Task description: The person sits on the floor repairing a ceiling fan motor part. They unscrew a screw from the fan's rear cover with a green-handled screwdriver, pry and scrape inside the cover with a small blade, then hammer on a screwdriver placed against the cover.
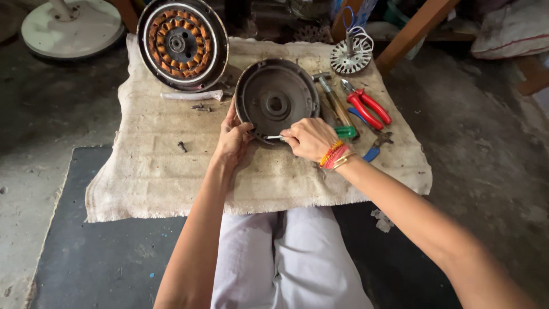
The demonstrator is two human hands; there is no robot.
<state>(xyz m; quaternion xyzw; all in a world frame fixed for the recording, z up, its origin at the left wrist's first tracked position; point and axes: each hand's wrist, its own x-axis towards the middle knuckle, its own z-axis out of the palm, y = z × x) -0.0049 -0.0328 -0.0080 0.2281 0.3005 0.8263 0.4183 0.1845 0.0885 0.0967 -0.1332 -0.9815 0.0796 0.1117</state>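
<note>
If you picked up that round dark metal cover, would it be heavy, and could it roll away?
The round dark metal cover looks thick and solid, so it is probably heavy and stiff. Propped on edge by the left hand, it might roll or tip if released; the cloth would likely slow it.

We see no clear package, label, sign or screen. At about one o'clock, at the top edge, a blue and white thing [366,8] might be a packet, but it is cut off and too blurred for us to tell.
</note>
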